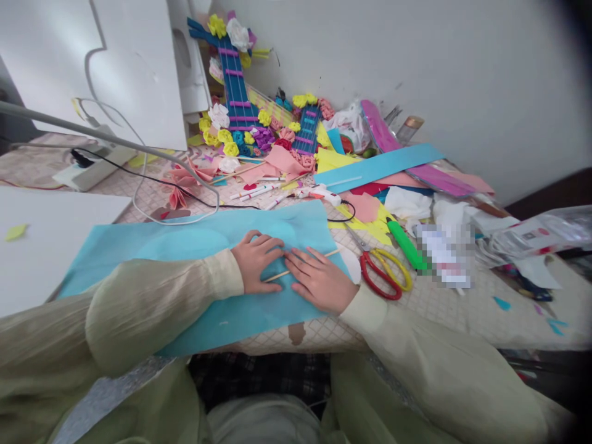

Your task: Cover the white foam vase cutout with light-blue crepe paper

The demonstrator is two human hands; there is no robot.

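While resting on the blue sheet with left hand and right hand both unclenched, covering part of the thin stick just below frame centre, mainly under the right; slanting from just beside the left, up toward frame right.

no legible text, white packet pixelated, print on clear plastic packaging too small to read

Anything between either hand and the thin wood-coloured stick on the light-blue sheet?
Nothing visible. The right hand lies across the thin wood-coloured stick; the left hand is by its visible left end. The scissors with red and yellow handles lie to the right, not in between.
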